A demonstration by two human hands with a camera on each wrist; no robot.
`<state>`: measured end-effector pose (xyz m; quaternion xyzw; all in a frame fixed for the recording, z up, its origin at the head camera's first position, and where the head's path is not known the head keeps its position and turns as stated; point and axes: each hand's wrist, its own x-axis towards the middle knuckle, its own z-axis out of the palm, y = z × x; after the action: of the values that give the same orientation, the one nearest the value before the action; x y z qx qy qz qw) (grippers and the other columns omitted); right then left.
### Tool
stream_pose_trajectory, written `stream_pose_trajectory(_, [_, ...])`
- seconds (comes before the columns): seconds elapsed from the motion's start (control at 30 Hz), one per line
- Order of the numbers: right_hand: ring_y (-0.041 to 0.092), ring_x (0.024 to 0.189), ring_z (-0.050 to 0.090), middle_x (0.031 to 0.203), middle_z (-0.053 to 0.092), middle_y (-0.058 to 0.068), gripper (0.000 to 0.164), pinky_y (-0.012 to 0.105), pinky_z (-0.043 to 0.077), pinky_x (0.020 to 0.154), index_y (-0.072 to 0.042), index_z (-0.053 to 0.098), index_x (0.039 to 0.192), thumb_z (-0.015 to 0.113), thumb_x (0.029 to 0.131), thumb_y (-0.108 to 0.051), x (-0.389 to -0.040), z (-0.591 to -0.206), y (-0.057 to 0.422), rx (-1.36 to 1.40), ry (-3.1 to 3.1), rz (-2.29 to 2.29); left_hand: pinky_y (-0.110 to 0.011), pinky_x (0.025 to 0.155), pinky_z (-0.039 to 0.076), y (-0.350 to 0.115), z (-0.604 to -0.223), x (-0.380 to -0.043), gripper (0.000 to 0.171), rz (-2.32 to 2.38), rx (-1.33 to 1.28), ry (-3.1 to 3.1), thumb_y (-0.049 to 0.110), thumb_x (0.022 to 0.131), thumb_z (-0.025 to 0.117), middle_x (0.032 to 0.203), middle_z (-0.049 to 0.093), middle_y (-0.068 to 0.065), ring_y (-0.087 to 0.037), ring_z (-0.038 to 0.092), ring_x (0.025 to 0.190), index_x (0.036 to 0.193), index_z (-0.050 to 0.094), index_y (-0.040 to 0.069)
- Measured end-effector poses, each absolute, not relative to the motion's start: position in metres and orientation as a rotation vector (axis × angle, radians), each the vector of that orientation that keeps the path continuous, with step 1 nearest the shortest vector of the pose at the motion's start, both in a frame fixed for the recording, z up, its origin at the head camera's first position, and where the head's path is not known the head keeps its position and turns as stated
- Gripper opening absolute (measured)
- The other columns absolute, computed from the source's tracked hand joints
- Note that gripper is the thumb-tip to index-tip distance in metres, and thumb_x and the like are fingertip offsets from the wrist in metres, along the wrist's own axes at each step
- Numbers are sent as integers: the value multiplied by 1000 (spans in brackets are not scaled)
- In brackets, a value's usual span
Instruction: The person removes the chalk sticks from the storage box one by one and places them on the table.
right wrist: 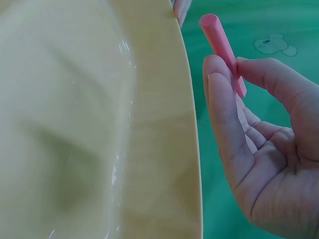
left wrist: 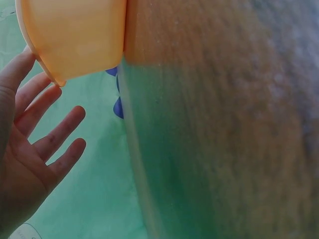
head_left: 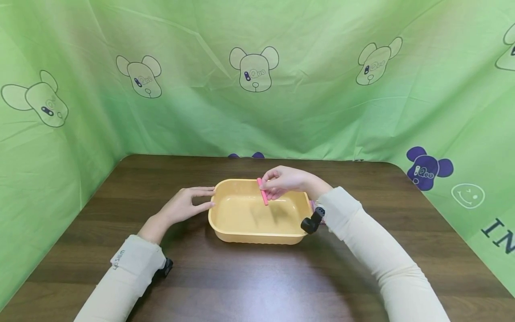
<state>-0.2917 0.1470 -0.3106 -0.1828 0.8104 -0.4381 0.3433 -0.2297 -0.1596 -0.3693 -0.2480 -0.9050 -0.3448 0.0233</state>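
A yellow plastic basin with rounded corners sits on the table. My left hand is at its left end, fingers spread and nearly straight, fingertips at the rim; the left wrist view shows them along the basin's lip. Over the basin, my right hand pinches a smooth pink round stick, chalk-like, between thumb and fingertips. In the right wrist view the stick points up at a slant, its flat round end showing. Inside the basin I see only shadows on the bottom.
Something small with a pink pattern shows beside the basin's right end, mostly hidden by my right wrist. The dark wooden table is bordered by a green curtain printed with bear heads at the back and sides.
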Motion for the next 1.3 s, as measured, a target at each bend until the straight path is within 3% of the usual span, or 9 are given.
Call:
stream_pose_trajectory(0.43, [9, 69, 64, 75, 67, -1, 20, 25, 57, 69, 0, 55, 104, 57, 91, -16, -288, -312, 167, -459, 2125, -1168, -44, 104, 43, -160, -371, -230, 41, -1075, -777, -2793, 29, 84, 69, 129, 61, -5, -25, 52, 125, 120, 65, 9])
stream_pose_trajectory(0.9, [10, 73, 66, 78, 70, 1, 29, 37, 57, 80, 1, 52, 111, 59, 91, -19, -282, -313, 191, -416, 2151, -1217, -45, 103, 43, -160, -372, -230, 41, -1075, -777, -2777, 29, 84, 69, 128, 61, -6, -26, 53, 125, 119, 65, 8])
stream_pose_trajectory(1.3, [10, 72, 65, 77, 68, 0, 35, 34, 58, 78, 6, 48, 115, 59, 91, -17, -278, -315, 208, -379, 2113, -1296, -45, 104, 43, -159, -372, -229, 41, -1075, -772, -2779, 29, 84, 69, 129, 61, -5, -25, 52, 125, 119, 65, 8])
